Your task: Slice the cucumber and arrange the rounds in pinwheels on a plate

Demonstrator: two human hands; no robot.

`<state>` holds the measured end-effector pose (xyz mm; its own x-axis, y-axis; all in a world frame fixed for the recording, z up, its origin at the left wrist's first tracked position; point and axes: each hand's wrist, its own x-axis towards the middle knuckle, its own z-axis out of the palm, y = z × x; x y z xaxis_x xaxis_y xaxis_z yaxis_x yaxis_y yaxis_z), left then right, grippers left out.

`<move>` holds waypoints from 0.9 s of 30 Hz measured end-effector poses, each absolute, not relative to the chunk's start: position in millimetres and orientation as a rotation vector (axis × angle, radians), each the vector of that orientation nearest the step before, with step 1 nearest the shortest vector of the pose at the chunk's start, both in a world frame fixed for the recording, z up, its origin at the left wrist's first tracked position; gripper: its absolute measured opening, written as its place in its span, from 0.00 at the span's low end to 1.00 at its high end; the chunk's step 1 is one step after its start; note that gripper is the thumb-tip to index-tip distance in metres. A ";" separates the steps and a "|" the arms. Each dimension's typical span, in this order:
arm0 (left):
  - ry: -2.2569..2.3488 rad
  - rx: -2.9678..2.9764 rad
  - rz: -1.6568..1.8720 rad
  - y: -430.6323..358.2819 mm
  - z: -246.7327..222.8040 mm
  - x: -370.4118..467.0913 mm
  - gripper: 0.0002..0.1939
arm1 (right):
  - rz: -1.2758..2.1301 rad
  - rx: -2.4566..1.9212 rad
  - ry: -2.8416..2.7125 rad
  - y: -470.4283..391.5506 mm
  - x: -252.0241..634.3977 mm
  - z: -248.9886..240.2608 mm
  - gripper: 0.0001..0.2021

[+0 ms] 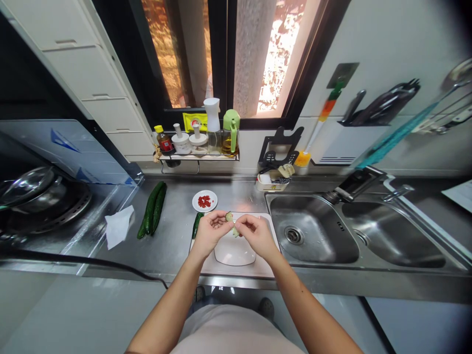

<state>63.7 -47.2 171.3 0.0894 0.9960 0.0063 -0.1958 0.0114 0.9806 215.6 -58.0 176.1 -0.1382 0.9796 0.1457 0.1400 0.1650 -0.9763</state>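
My left hand [213, 230] pinches a small round cucumber slice [229, 216] between thumb and fingers. Close beside it, my right hand [255, 234] is closed in a pinch on a pale green cucumber piece [236, 232]. Both hands are held over a white square-sided plate [235, 254], which rests on a white cutting board [210, 267]. A dark green cucumber piece [197, 225] lies at the board's left edge, partly hidden by my left hand. Behind the board, a small white dish [196, 205] carries chopped red bits [205, 201].
Two whole cucumbers [154, 210] and a white paper towel [119, 227] lie to the left, near the stove with a lidded pot [35, 191]. On the right is a double sink [313, 231]. A condiment shelf [206, 158] holds several bottles and jars.
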 end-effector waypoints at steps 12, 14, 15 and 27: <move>1.036 1.165 1.233 -47.1 168.9 68.9 0.16 | 1.261 -1.178 -1.327 -59.7 214.3 179.8 0.07; 1.042 1.166 1.234 -46.8 167.1 69.5 0.16 | 1.270 -1.190 -1.316 -59.6 214.5 178.7 0.06; 1.043 1.167 1.234 -46.6 166.3 69.9 0.16 | 1.275 -1.196 -1.311 -59.5 214.6 178.0 0.06; 1.000 1.147 1.230 -41.2 147.3 76.2 0.16 | 1.347 -1.268 -1.278 -54.8 220.7 163.4 0.06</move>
<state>76.2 -41.2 147.3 0.0965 0.9948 0.0341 -0.1701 -0.0173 0.9853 220.7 -54.8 163.4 -0.1092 0.9883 -0.1069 0.0547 -0.1014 -0.9933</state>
